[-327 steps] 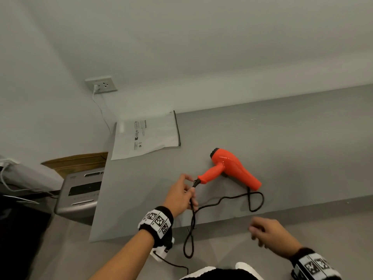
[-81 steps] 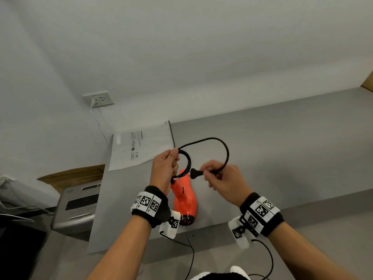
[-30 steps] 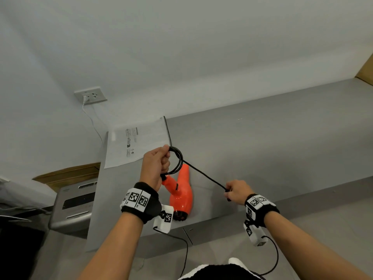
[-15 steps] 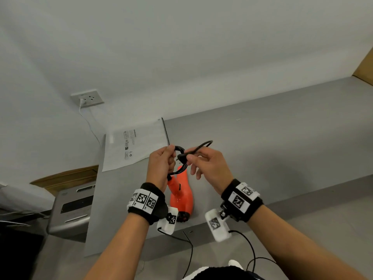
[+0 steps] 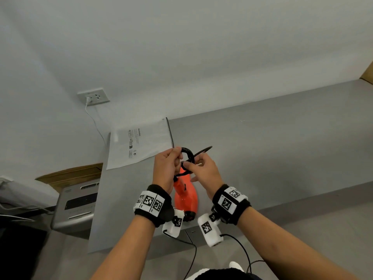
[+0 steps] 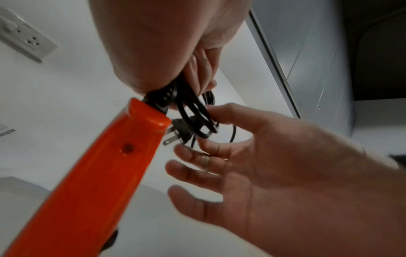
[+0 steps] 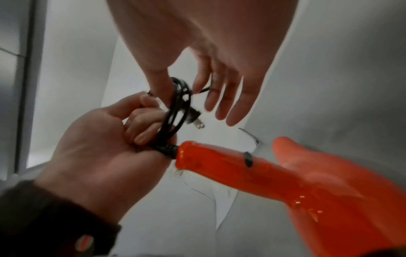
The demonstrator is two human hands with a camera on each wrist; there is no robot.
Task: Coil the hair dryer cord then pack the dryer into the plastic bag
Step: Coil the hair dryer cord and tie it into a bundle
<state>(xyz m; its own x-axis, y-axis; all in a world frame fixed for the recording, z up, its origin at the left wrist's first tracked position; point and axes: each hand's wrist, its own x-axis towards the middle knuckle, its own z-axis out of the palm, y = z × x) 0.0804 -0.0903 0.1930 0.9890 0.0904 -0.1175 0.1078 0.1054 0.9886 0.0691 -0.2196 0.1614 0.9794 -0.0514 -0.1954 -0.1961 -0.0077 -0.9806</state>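
Note:
The orange hair dryer (image 5: 185, 199) hangs handle-up just above the grey table (image 5: 262, 150). My left hand (image 5: 177, 158) grips the coiled black cord (image 5: 186, 151) right above the dryer's handle (image 6: 98, 173). Close beside it, my right hand (image 5: 188, 165) pinches the cord's end against the coil between thumb and forefinger, its other fingers straight. The plug (image 7: 194, 118) sticks out through the coil (image 7: 175, 107), prongs showing. A short loop of cord (image 5: 203, 149) pokes out to the right. The white plastic bag (image 5: 139, 144) lies flat on the table behind the hands.
A wall socket (image 5: 93, 97) with a white cable plugged in is on the wall at the left. A grey appliance (image 5: 76, 207) and a cardboard box (image 5: 70, 174) stand left of the table. More cardboard (image 5: 368, 74) shows at the far right.
A second ago my right hand held the cord taut out to the right. It has come back to the coil in my left hand, and the loose loop has shrunk.

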